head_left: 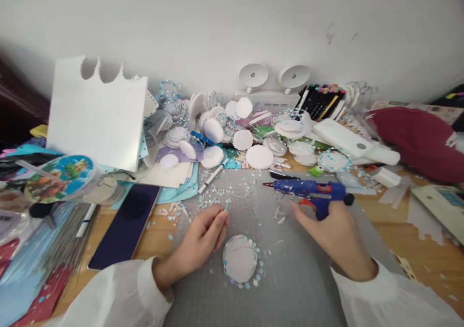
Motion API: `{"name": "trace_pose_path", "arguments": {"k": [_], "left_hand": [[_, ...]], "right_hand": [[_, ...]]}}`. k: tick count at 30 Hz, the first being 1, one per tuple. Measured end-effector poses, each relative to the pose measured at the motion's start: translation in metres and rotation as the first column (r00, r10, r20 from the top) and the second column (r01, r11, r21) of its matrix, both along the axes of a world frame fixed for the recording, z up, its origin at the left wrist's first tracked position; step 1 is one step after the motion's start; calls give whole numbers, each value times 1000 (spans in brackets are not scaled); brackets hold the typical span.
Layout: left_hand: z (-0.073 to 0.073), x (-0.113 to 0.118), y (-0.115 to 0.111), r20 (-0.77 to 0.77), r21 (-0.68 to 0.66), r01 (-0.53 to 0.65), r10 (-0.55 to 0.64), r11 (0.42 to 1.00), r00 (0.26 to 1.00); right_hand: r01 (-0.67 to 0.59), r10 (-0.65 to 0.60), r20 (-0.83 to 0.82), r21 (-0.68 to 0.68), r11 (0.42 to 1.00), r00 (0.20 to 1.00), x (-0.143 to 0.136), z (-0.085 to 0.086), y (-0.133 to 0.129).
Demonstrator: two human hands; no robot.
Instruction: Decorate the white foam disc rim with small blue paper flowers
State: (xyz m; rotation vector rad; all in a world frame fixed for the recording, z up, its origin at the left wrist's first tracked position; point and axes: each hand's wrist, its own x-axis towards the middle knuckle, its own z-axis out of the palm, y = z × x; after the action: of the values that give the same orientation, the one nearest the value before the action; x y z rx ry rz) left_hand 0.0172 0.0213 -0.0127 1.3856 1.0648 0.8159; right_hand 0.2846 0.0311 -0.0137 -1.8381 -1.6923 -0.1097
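- A wooden table stands against a plain pale wall (203, 22); a grey cutting mat (290, 288) with a faint grid covers its middle.
- On the mat, near the front, lies a white disc (240, 259), round and flat, ringed with small blue and cream pieces.
- The left hand (205, 235), just beyond the disc's left edge, pinches a thin pale-green strip (226, 206) between its fingertips.
- The right hand (337, 230) is at the handle of a blue plastic glue gun (308, 189), one digit stretched out below the barrel — whether the other fingers close around it, I cannot tell.
- Behind the mat is a heap of smooth white discs (213, 130), some edged in blue.
- At left, a glossy dark phone (125, 225) lies beside thin, straight wires (67, 242).
- A white twin-lamp unit (266, 100) bears dark print — too small to read.
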Motion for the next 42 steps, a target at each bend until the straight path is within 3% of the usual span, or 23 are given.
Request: {"name": "trace_pose_path", "arguments": {"k": [3,6,10,13,28,42], "left_hand": [[2,0,-1,-3,3,36,-36,999,999],[3,-1,-3,-33,-21,81,-82,996,996],[5,-3,-4,-53,-67,151,-155,986,987],[7,-4,-3,-56,-61,174,-177,983,983],[6,-6,-2,-111,-54,201,-206,978,972],[7,-7,-3,-109,-33,213,-215,977,970]], "right_hand": [[73,-77,-163,-35,997,984,-14,2,4],[6,-25,-272,-70,998,962,-26,-4,-2],[-177,151,-232,-97,979,961,-34,-10,-13],[-230,204,-216,-103,968,955,-35,-9,-15],[-189,151,-201,-185,964,968,-32,-7,-10],[-205,184,-168,-117,972,968,-34,-9,-11]]}}
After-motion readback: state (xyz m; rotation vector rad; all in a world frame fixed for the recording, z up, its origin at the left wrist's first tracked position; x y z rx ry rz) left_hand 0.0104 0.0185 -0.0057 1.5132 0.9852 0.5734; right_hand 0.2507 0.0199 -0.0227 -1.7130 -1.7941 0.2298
